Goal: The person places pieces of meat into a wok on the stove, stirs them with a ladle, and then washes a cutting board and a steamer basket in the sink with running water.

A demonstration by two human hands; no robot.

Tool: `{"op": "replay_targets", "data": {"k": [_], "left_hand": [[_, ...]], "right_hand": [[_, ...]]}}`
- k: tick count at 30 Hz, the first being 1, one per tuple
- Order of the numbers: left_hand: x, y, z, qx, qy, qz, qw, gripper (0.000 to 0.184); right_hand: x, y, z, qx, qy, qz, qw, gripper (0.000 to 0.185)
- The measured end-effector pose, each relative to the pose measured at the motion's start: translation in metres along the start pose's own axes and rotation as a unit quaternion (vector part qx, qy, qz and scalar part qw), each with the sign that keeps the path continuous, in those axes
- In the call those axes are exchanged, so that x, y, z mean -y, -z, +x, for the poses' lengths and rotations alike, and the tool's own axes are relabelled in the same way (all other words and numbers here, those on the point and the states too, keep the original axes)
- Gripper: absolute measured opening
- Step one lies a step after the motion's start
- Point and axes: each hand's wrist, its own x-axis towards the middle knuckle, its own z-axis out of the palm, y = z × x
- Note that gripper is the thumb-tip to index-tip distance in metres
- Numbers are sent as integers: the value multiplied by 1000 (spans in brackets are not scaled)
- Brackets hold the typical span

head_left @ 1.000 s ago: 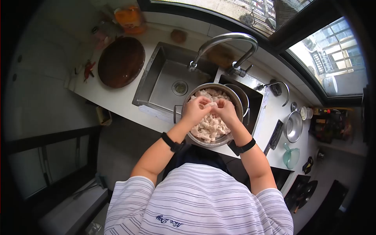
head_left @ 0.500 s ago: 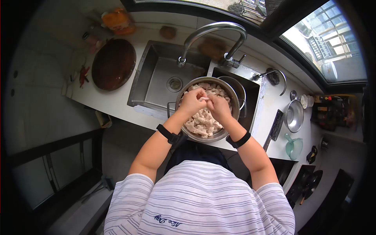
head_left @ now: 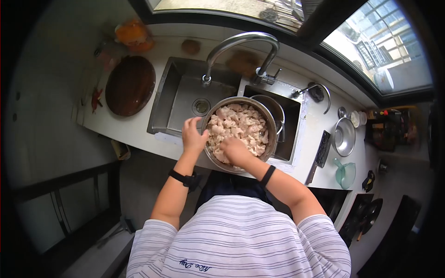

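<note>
A round metal pot (head_left: 270, 155) full of pale, cut meat pieces (head_left: 243, 123) stands at the sink's front edge. My left hand (head_left: 193, 136) is at the pot's left rim, fingers apart and nothing in them. Inside the pot, my right hand (head_left: 235, 152) rests on the meat at the near side, its fingers bent down into the pieces. Whether those fingers hold a piece is hidden.
Behind the pot are the sink basin (head_left: 183, 99) and a curved faucet (head_left: 241, 37). A round wooden board (head_left: 130, 85) and red chillies (head_left: 96, 99) lie left. To the right are a cleaver (head_left: 320, 155), a metal bowl (head_left: 344, 136) and a green plastic scoop (head_left: 345, 173).
My hands were together over the pot, pinching a piece of meat. They have parted: the left moved to the rim and opened, the right moved down onto the meat.
</note>
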Motion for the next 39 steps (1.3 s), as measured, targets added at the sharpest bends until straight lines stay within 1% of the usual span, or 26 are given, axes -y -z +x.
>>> {"op": "replay_targets", "data": {"k": [2,3,5,6,8,9,10,12,14,15,16,18,20,22,23,24,25,26,27,28,30,33,35,36,38,39], "left_hand": [[22,-4,0,167,150,-74,972,50],[31,-6,5,175,141,-76,971,50],[39,-10,17,311,187,-72,929,50],[40,-14,25,316,178,-73,929,50],[38,-21,43,414,102,42,904,45],[35,-26,54,478,85,90,870,40],[36,-31,60,474,78,92,872,40],[41,-38,70,594,237,16,768,43],[41,-33,67,608,260,-35,750,34],[40,-30,61,630,295,-99,712,30],[38,-27,54,650,325,-161,668,26],[34,-18,21,626,351,-279,638,21],[70,-45,-21,604,408,-292,620,26],[97,-62,-36,635,365,-295,613,30],[67,-48,-40,592,404,-345,606,35],[48,-39,-41,566,399,-323,645,25],[44,-37,-40,567,401,-323,643,30],[33,-34,-46,528,436,-325,653,22],[7,-12,-45,579,432,-344,600,23],[-19,10,-45,629,423,-359,544,24],[-50,4,-55,654,410,-351,529,24],[-83,-30,-67,660,383,-338,551,23],[-105,-51,-78,656,371,-332,568,23],[-113,-60,-84,654,366,-331,573,23],[-131,-78,-98,644,365,-335,583,22],[-140,-87,-107,638,368,-336,587,22]], "right_hand": [[14,-16,-1,35,32,-44,998,10],[17,-23,-3,77,73,-84,991,12],[15,-22,-5,89,75,-109,987,13],[13,-21,-6,104,90,-133,982,14],[13,-15,-9,115,85,-140,980,13],[13,-12,-11,125,17,-73,989,13],[13,-9,-12,132,-49,-5,990,13],[2,-10,-19,60,-99,44,992,14],[-8,0,-22,-21,-245,343,906,23],[-13,4,-27,12,-334,491,805,27],[-8,18,-30,1,-334,489,806,27],[-4,45,-41,-70,-348,732,581,25],[-12,47,-56,-83,-334,710,614,23],[-12,52,-70,-102,-341,637,684,15],[-4,64,-80,-156,-338,641,671,13],[-5,67,-93,-189,-308,682,636,10],[-5,77,-107,-208,-285,704,616,11],[-3,90,-124,-210,-265,743,577,12],[13,114,-138,-285,-298,753,513,13],[14,128,-162,-308,-299,744,512,13],[15,158,-212,-335,-262,768,478,14],[10,178,-302,-470,-287,741,384,14],[0,187,-386,-510,-223,749,359,9],[1,197,-424,-582,-256,688,349,6],[-8,206,-524,-634,-244,646,349,9],[1,228,-560,-687,-308,567,334,11]]}}
